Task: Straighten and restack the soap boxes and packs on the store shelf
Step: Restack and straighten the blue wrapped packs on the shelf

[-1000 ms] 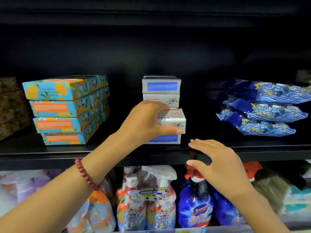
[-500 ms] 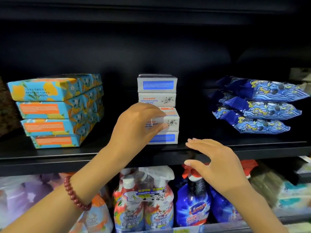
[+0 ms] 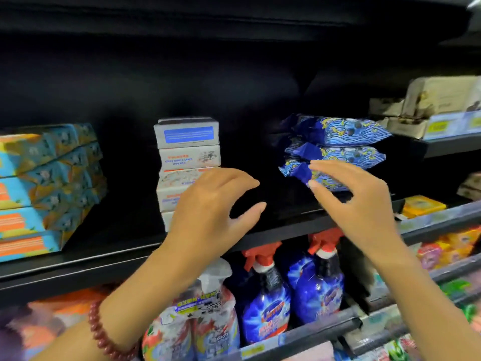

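On a black store shelf [image 3: 78, 267], at the far left, a stack of turquoise-and-orange boxes [image 3: 46, 188] sits fairly square. In the middle stands a column of white soap boxes [image 3: 187, 152], its lower boxes slightly offset. The left hand [image 3: 210, 212] hovers just in front of it, fingers loosely curved and spread, holding nothing. Further right, the right hand [image 3: 356, 201], fingers spread and empty, reaches before the lowest of three unevenly stacked blue packs [image 3: 338, 142]; whether it touches cannot be told. Both open hands seem poised to gather those packs.
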Motion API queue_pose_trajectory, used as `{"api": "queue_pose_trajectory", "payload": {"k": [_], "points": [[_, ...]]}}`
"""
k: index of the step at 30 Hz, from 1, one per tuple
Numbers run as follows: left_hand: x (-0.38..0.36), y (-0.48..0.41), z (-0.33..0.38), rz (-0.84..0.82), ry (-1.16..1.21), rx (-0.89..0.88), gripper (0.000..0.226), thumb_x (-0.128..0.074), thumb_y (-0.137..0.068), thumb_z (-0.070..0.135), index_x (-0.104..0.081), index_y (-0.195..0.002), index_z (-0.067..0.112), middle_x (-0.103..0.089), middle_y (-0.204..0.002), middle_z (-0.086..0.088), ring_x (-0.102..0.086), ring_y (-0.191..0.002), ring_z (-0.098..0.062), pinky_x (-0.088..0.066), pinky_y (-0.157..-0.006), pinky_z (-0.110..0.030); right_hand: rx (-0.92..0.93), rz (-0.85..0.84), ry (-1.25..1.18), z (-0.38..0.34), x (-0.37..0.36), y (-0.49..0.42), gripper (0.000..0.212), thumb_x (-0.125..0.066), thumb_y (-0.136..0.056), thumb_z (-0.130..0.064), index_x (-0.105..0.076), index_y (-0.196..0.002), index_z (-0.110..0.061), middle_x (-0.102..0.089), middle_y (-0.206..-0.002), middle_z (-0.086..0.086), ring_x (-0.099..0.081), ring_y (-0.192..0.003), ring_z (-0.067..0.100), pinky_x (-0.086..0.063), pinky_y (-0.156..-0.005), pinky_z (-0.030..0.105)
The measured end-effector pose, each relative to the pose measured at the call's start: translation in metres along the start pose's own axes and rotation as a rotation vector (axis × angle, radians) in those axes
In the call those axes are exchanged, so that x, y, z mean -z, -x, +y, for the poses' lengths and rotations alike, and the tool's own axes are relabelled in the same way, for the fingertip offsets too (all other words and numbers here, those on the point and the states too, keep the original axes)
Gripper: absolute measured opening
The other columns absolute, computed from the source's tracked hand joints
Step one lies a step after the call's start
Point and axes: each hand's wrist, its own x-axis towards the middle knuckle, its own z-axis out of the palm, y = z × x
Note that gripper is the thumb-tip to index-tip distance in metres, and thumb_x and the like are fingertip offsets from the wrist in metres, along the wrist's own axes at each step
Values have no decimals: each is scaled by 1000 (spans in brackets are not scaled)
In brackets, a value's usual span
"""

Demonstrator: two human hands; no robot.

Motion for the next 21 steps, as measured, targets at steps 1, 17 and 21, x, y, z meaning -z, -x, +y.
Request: {"api": "queue_pose_trajectory", "payload": {"k": [1, 17, 21], "points": [[-9, 0, 6, -27, -2, 1, 31, -68, -77, 31, -72, -101, 11, -69, -101, -1, -63, -96, -19, -47, -82, -28, 11, 55, 37, 9, 12, -8, 24, -68, -83, -11, -68, -107, -10, -64, -106, -7, -55, -103, 0, -34, -94, 4], [-91, -3, 60, -155, -225, 302, 50, -48, -73, 66, -76, -86, 26, -70, -91, 16, -66, -87, -10, -45, -65, -17, 142, -399, 352, 115, 45, -113, 68, -72, -74, -46, -44, -128, -16, -49, -125, 4, -40, -119, 21, -39, -90, 35], [-90, -5, 64, -151, -212, 331, 52, -49, -72, 67, -76, -89, 26, -70, -94, 17, -65, -89, -9, -43, -71, -16, 212, -284, 295, 117, 43, -106, 65, -79, -68, -40, -49, -122, -18, -51, -115, -1, -40, -111, 17, -41, -78, 34]]}}
